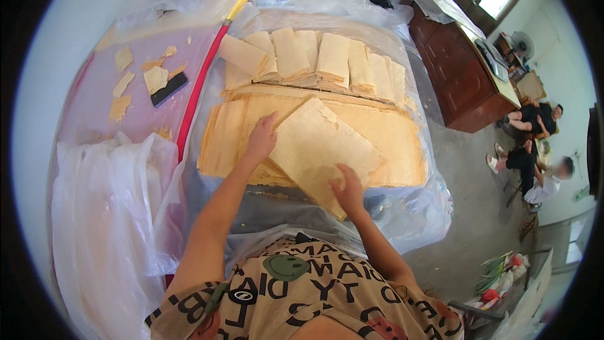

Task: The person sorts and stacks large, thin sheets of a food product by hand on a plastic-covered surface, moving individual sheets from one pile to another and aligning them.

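Note:
A squarish folded stack of thin, pale-yellow sheets (325,141), which look like dried tofu skin, lies turned at an angle before me. Its top sheet has a torn flap near the far corner, and its near corner hangs past the pile's front edge. Beneath it spreads a wide, low pile of similar sheets (396,151). My left hand (262,139) is at the folded stack's left edge; whether its fingers grip the edge is unclear. With fingers apart, my right hand (349,189) is on or just over the stack's near right part, slightly blurred.
Several folded bundles (332,59) line the pile's far side. Left of a red bar (203,89), sheet scraps (123,59) and a dark phone (170,89) lie on a pinkish surface. Clear plastic film (113,198) drapes nearby. Two people sit right, beyond a wooden desk (453,66).

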Available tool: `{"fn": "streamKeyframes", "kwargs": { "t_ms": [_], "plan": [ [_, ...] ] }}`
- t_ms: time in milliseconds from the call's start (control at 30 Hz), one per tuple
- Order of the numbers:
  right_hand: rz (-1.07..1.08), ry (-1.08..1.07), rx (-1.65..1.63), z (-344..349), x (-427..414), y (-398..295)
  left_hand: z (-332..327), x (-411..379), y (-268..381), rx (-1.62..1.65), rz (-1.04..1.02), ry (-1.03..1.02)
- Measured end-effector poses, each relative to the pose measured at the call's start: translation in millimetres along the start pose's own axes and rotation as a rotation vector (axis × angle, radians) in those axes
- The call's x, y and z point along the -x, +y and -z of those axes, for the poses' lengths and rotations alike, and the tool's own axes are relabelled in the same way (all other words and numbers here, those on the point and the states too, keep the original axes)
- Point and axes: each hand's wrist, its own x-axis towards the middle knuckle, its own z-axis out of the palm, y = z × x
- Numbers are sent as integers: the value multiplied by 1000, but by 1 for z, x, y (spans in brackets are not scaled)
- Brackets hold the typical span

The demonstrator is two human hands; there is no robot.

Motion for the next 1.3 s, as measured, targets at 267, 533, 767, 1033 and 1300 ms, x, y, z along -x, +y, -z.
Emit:
{"fn": "streamKeyframes", "kwargs": {
  "t_ms": [267, 533, 767, 1033, 1300],
  "plan": [
    [-994, 84, -645, 22, 70, 61, -27, 111, 68, -346, -478, -158],
    [-922, -96, -1469, -24, 59, 11, -62, 121, 92, -125, -413, -35],
    [-91, -556, -580, 28, 19, -67, -36, 122, 33, 266, 76, 192],
    [544, -293, 369, 5, -68, -47, -28, 105, 31, 585, 551, 233],
    [599, -343, 415, -53, -88, 5, -22, 101, 21, 516, 703, 195]
  ]
}}
